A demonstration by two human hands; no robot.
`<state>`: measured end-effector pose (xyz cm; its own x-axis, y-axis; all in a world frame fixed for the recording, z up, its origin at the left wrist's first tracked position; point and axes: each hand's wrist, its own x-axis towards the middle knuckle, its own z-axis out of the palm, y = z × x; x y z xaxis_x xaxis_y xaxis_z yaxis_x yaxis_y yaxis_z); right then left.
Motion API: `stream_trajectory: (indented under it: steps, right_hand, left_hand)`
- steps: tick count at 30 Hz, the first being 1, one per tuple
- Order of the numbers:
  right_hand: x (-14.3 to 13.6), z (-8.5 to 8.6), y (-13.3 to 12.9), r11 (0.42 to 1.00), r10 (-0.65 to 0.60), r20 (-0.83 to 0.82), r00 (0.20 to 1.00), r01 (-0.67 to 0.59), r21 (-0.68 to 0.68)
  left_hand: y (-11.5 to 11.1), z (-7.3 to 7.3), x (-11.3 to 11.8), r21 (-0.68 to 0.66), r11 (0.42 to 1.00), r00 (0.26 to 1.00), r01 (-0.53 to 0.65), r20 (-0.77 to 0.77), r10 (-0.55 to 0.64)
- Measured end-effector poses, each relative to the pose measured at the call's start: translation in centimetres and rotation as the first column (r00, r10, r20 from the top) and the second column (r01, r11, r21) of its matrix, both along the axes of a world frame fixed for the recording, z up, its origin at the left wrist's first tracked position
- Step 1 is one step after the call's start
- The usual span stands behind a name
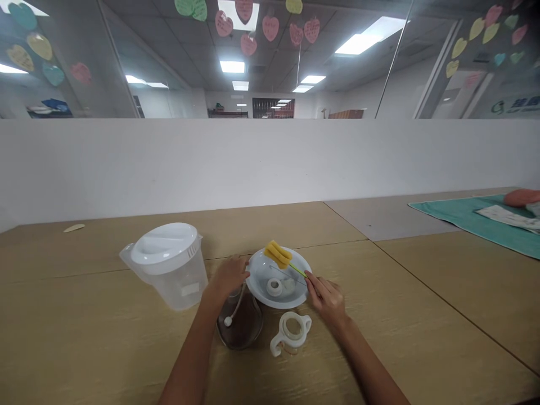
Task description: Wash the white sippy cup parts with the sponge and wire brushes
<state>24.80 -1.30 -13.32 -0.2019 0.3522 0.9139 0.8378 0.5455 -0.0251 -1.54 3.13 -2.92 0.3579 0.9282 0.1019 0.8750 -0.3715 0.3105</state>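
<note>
My right hand [327, 297] is closed around the thin green handle of a sponge brush [278, 255], whose yellow sponge head is over a white bowl [304, 264]. At the bowl's left rim, the fingertips of my left hand [230, 275] are closed on the edge. In the bowl lie a small white ring [274, 287], a thin wire-like piece and something translucent I cannot make out. Below my left hand is a dark brown rounded vessel [240, 326], partly hidden, with a pale tube [237, 308] ending in a white bead across it. A white ring with two handles [291, 331] lies before the bowl.
A translucent lidded pitcher [177, 284] stands left of my left hand. Far left is a small pale flat piece [74, 228]. A teal cloth [464, 214] with papers lies at right, by an orange object [522, 197]. A white wall [253, 163] bounds the wooden table [400, 332].
</note>
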Motion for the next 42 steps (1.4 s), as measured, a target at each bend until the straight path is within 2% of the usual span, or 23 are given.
stream_trajectory:
  steps: [3, 6, 9, 14, 22, 27, 35, 42]
  right_hand:
    - [0.0, -0.1, 0.1, 1.000, 0.005, -0.006, 1.000, -0.005, -0.004]
    - [0.1, 0.0, 0.0, 1.000, -0.005, 0.002, 1.000, 0.005, -0.011]
    - [0.2, 0.2, -0.1, 1.000, -0.014, 0.004, 1.000, 0.014, -0.016]
    - [0.1, 0.1, 0.0, 1.000, -0.020, 0.003, 1.000, 0.020, -0.016]
    - [-0.2, -0.4, 0.5, 0.984, -0.012, 0.073, 0.997, 0.025, -0.176]
    - [-0.2, -0.4, 0.6, 0.985, -0.026, 0.079, 0.997, 0.039, -0.166]
    - [-0.4, -0.3, 0.6, 0.982, -0.071, 0.038, 0.997, 0.077, -0.173]
    - [-0.3, -0.2, 0.4, 0.987, -0.108, 0.038, 0.993, 0.111, -0.117]
  left_hand:
    - [-0.3, -0.6, 2.9, 0.006, 0.994, 0.994, 0.109, 0.002, -0.109]
    - [-0.6, -2.4, 5.9, -0.013, 0.975, 0.975, 0.224, 0.018, -0.223]
    - [-0.8, -4.2, 7.5, -0.054, 0.959, 0.960, 0.279, 0.022, -0.278]
    - [-0.4, -5.3, 7.3, -0.090, 0.946, 0.951, 0.310, 0.025, -0.309]
    - [-0.2, -5.7, 7.2, -0.090, 0.949, 0.953, 0.301, 0.046, -0.298]
    - [-0.6, -4.8, 7.5, -0.061, 0.950, 0.951, 0.306, 0.074, -0.301]
    - [-1.0, -1.4, 6.2, 0.045, 0.947, 0.925, 0.317, 0.206, -0.319]
    - [-1.3, 1.1, 4.5, 0.207, 0.955, 0.888, 0.212, 0.367, -0.276]
